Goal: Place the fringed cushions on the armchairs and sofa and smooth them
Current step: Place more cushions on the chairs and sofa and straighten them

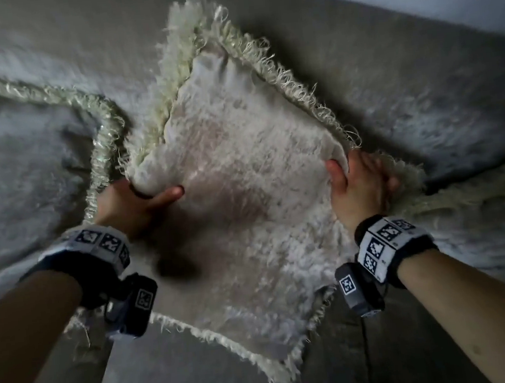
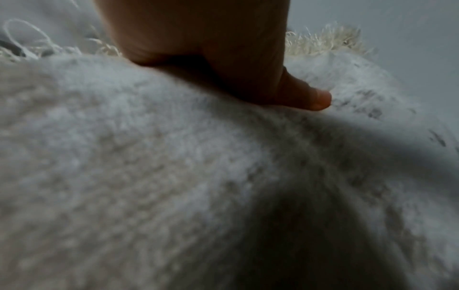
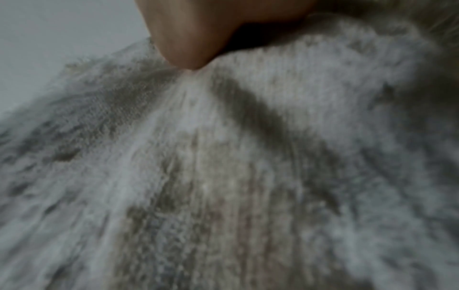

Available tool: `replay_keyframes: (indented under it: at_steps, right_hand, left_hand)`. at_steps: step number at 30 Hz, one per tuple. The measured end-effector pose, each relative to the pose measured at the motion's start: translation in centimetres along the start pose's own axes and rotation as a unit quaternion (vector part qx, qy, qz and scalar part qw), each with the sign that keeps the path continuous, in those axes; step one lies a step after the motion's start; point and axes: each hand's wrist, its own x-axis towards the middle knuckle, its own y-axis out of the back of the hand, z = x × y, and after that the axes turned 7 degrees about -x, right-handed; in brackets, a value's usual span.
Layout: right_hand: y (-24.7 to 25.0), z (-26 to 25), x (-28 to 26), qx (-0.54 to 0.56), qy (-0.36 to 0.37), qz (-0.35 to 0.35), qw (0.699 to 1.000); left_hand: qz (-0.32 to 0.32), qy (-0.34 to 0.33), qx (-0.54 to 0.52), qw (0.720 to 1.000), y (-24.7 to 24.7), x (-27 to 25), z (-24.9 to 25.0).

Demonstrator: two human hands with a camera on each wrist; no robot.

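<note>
**Desk:** Head view, what have we got?

**Photographer:** A person holds a cream fringed cushion (image 1: pixel 239 192) by its two side corners, tilted like a diamond against the grey upholstery of a sofa (image 1: pixel 420 88). The left hand (image 1: pixel 132 206) wraps that corner, thumb across the front and fingers hidden behind. The right hand (image 1: pixel 358 187) closes over the opposite corner, thumb on the face and fingers curled past the edge into the fringe.

**Desk:** Anything beside it?

**Photographer:** A second fringed cushion (image 1: pixel 24 145) lies to the left, its trim just beside the held one. More fringe shows at the right edge, but I cannot tell what it belongs to.

**Desk:** How will it handle?

**Photographer:** Light and very soft, by my reading. The cover puckers under both thumbs, and in the left wrist view the thumb (image 2: pixel 308 98) dents the nap. The pile looks grippy, not slick. Corners inside the trim seem the best hold, since loose fringe threads could snag or pull.

**Desk:** Any labels or brands?

**Photographer:** None legible. Both wristbands (image 1: pixel 386 246) carry black-and-white square marker codes, no readable words.
</note>
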Motion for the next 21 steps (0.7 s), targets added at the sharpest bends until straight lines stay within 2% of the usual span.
replay_keyframes:
  at_steps: [2, 4, 7, 9, 11, 15, 21]
  right_hand:
    - [1.5, 0.9, 1.0, 0.043, -0.034, 0.04, 0.998]
    - [2.3, 1.8, 1.7, 0.097, -0.057, 0.046, 0.993]
    - [1.7, 3.0, 2.0, 0.068, -0.093, -0.027, 0.993]
    - [0.3, 3.8, 1.3, 0.044, -0.125, -0.103, 0.986]
    - [-1.5, 4.8, 0.0, 0.079, -0.153, -0.157, 0.973]
    - [-3.4, 5.7, -1.0, 0.124, -0.159, -0.149, 0.968]
    - [-4.3, 5.9, -0.5, 0.116, -0.175, -0.152, 0.966]
  left_hand:
    - [0.019, -0.06, 0.025, 0.998, 2.5, 1.5, 4.7]
    - [0.023, -0.114, 0.05, 0.992, 4.3, 2.6, 8.6]
    - [0.017, -0.163, 0.067, 0.984, 4.4, 4.7, 11.0]
    - [0.004, -0.173, 0.117, 0.978, 2.7, 5.7, 10.4]
    - [-0.023, -0.172, 0.173, 0.969, -0.5, 6.4, 8.2]
    - [-0.003, -0.16, 0.152, 0.975, -5.1, 6.6, 4.3]
    - [-0.011, -0.172, 0.13, 0.976, -5.2, 6.4, 4.1]
